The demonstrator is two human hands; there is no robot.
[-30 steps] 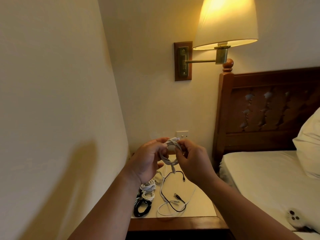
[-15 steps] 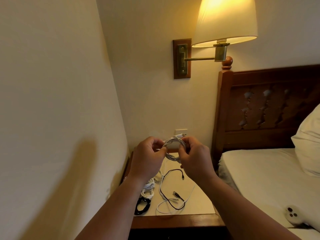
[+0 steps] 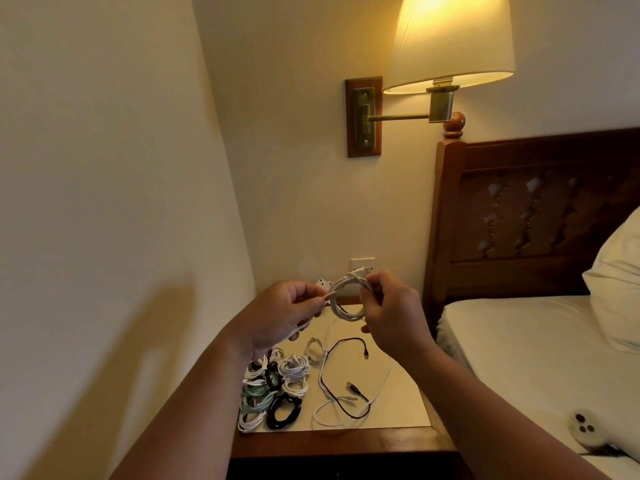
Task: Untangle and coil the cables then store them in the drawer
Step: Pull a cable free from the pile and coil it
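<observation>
White coiled cable [image 3: 348,301] is held in the air above the cream-topped wooden nightstand [image 3: 398,407]. Left hand [image 3: 282,318] pinches its left side, right hand [image 3: 393,315] fingers curl round its right. On the nightstand's left: pile of coiled white, green and black cables [image 3: 273,388]. Centre: loose black cable [image 3: 341,403] crossing a white one, probably tangled. Lit cream-shaded wall lamp [image 3: 450,43] above the nightstand, white-sheeted bed [image 3: 540,344] to its right.

The room had plain cream walls [image 3: 104,168] that met in a corner. A wall lamp [image 3: 450,39] with a pale shade was lit and glowed yellow. Its brass arm came out of a wooden plate [image 3: 363,116]. Lower down was a white wall socket [image 3: 362,263]. A dark wooden headboard [image 3: 536,220] stood at the right, with a white bed [image 3: 519,341] and a pillow [image 3: 616,289]. A nightstand's pale tabletop [image 3: 405,407] sat in the corner beside the bed.
</observation>
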